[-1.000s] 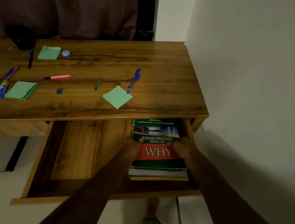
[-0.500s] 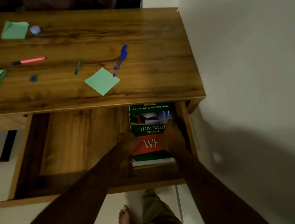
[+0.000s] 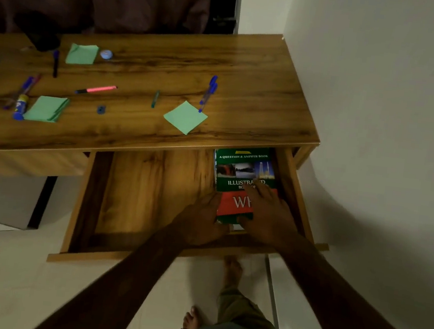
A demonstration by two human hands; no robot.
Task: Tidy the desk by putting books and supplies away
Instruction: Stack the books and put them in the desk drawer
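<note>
A green and red book [image 3: 242, 167] tops a stack in the right end of the open wooden drawer [image 3: 150, 197]. My right hand [image 3: 267, 213] lies flat on its cover with the fingers spread. My left hand [image 3: 201, 216] holds the stack's near left edge, fingers curled against its side. On the desk top [image 3: 248, 73] lie green sticky notes [image 3: 185, 117], two blue pens [image 3: 208, 93], a pink highlighter [image 3: 97, 89], a green pen [image 3: 155, 99], a glue stick [image 3: 20, 105] and more pens at the left.
A white wall borders the desk on the right. A dark curtain hangs behind the desk. A dark object [image 3: 45, 39] stands at the desk's back left. The drawer's left part holds nothing. My bare feet [image 3: 231, 270] stand on the pale floor below the drawer.
The book stack has slid farther back into the drawer. My right hand went from the book's front edge onto its cover, fingers spread. The camera view shifted.
</note>
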